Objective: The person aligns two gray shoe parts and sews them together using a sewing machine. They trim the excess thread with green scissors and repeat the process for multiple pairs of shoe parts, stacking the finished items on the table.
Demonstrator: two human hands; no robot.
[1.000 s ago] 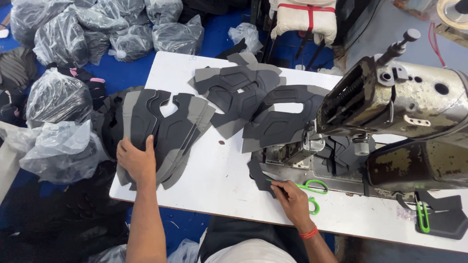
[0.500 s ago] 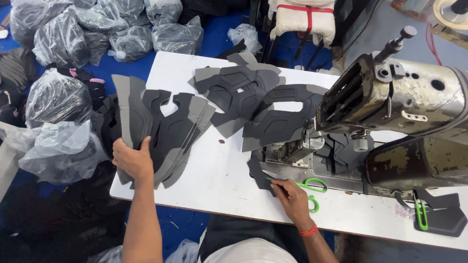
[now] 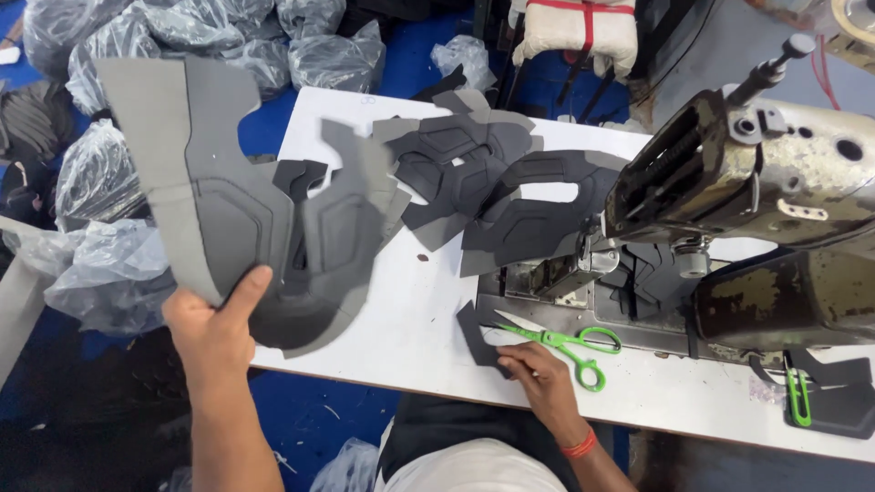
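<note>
My left hand (image 3: 216, 330) grips a large grey foam-fabric cut piece (image 3: 196, 191) by its lower edge and holds it lifted and tilted above the table's left end. Under it lies a stack of similar dark grey pieces (image 3: 342, 246). My right hand (image 3: 538, 374) rests on the white table (image 3: 419, 310) near the front edge, fingers on a small dark grey piece (image 3: 476, 333) beside green-handled scissors (image 3: 570, 344). More cut pieces (image 3: 492, 178) are spread in front of the sewing machine (image 3: 756, 182).
A worn industrial sewing machine fills the right side. Plastic bags (image 3: 109, 200) of material are heaped on the blue floor at left and behind. A dark piece with a green clip (image 3: 825, 396) lies at the right front. A padded seat (image 3: 583, 32) stands behind the table.
My left hand has lifted the top grey piece off the stack and raised it toward the camera. My right hand has stayed by the scissors.
</note>
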